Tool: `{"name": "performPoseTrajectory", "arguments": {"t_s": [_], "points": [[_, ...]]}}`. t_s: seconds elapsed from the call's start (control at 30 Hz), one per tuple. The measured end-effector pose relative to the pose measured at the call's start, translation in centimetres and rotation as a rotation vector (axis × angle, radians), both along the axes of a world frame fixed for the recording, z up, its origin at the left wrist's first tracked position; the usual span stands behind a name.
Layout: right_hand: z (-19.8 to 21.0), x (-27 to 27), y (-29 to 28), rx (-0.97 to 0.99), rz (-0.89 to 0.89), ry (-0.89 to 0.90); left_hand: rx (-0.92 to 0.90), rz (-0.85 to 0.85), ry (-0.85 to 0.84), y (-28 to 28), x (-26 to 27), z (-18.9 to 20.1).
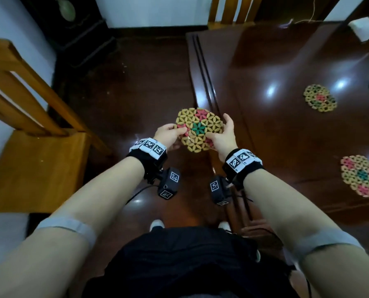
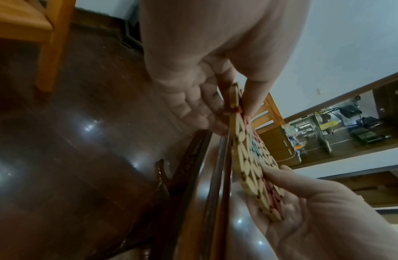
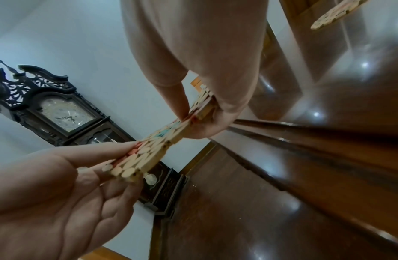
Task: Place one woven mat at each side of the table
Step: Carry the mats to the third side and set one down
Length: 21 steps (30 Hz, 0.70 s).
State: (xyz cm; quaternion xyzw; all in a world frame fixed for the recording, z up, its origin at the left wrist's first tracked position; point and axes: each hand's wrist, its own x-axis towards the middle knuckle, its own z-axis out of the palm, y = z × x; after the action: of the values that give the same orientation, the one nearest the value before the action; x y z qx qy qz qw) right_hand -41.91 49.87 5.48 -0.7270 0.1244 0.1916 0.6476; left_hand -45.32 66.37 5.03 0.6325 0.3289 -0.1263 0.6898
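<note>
Mat (image 1: 199, 129) between both hands, seemingly pinched

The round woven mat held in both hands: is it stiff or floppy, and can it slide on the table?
The woven mat is probably stiff: pinched only at its edges by the left hand and right hand, it stays flat without sagging. It seems light, as fingertips suffice. On the glossy table it may slide easily.

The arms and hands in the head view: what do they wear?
Each bare forearm has a grey band near the elbow. The left hand and right hand are ungloved. Each wrist carries a black strap with white square-code tags, and a small black camera with a thin black cable.
</note>
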Motion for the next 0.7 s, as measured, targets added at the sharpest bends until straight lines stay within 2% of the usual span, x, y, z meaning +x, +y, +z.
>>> {"name": "performPoseTrajectory", "arguments": {"t_s": [0.13, 0.27, 0.47, 0.7], "points": [[0.2, 0.2, 3.8, 0.01, -0.011, -0.031, 0.093, -0.104, -0.012, 4.9, 0.5, 0.6], [0.0, 2.0, 4.3, 0.017, -0.088, -0.024, 0.166, -0.131, -0.055, 5.8, 3.6, -0.6], [-1.9, 6.7, 0.5, 0.033, -0.25, 0.033, 0.258, -0.361, -0.036, 3.2, 11.7, -2.7], [-2.3, 15.2, -4.1, 0.058, -0.385, 0.056, 0.292, -0.521, -0.051, -1.1, 23.6, -2.6]]}}
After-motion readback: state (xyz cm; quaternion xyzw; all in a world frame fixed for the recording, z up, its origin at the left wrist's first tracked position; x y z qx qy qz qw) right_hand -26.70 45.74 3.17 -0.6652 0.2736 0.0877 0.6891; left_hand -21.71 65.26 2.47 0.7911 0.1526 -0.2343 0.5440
